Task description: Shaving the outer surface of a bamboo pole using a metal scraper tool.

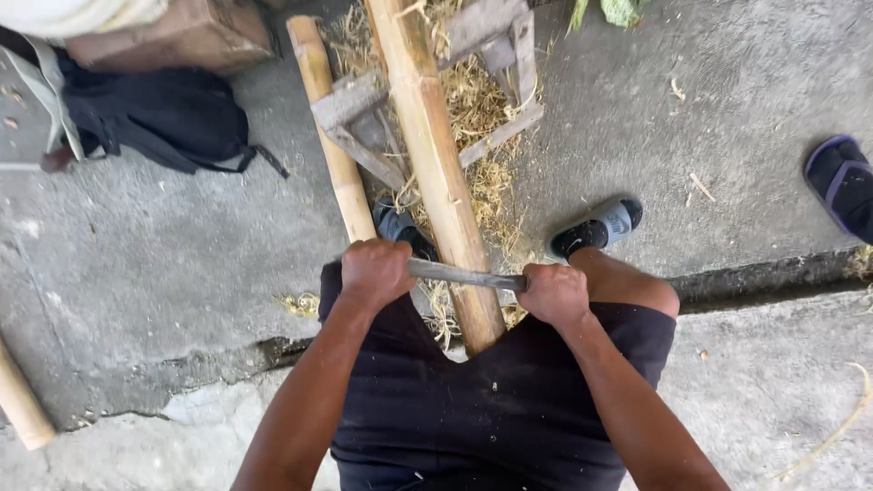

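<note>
Between the person's knees, a long bamboo pole slants up and away toward a wooden stand. Across the pole lies a flat metal blade. The left hand is curled into a tight fist around one end of the blade. The right hand is curled into a tight fist around the other end. Both fists sit just above the black shorts, one on each side of the pole, and the blade touches the pole in the middle.

A second, thinner bamboo pole lies just beside the first one, on its left. Dry yellow shavings are piled on the ground under the stand. One foot in a dark sandal rests on the grey concrete floor, right of the pole. A black bag lies well apart, at the top left. Another sandal shows at the right edge.
</note>
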